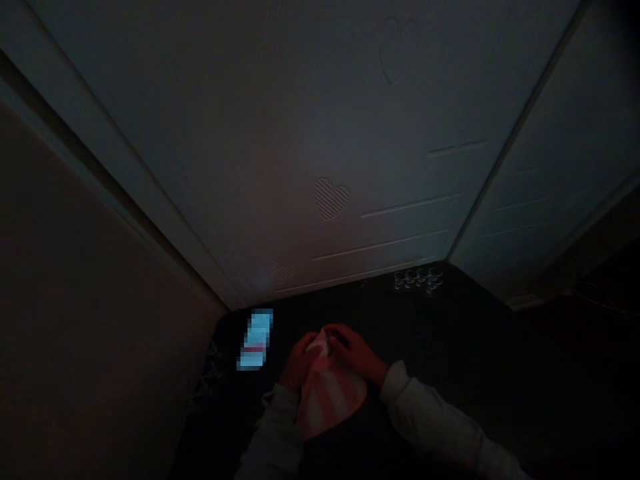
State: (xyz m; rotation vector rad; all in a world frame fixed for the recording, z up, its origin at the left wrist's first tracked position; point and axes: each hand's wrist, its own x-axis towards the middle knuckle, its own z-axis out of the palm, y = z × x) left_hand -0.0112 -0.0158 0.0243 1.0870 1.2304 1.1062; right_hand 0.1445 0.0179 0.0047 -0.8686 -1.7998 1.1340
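Evidently, the left hand [299, 362] and right hand [361, 355] both grip a striped cloth [331, 398], short of the far edge of the tabletop [440, 333]; dim light could hide a loose fold, letting it slip.

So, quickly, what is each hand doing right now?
Left hand: closed on the striped cloth, at its gathered top.
Right hand: closed on the same cloth, from the other side; exact finger grip too dark to tell.
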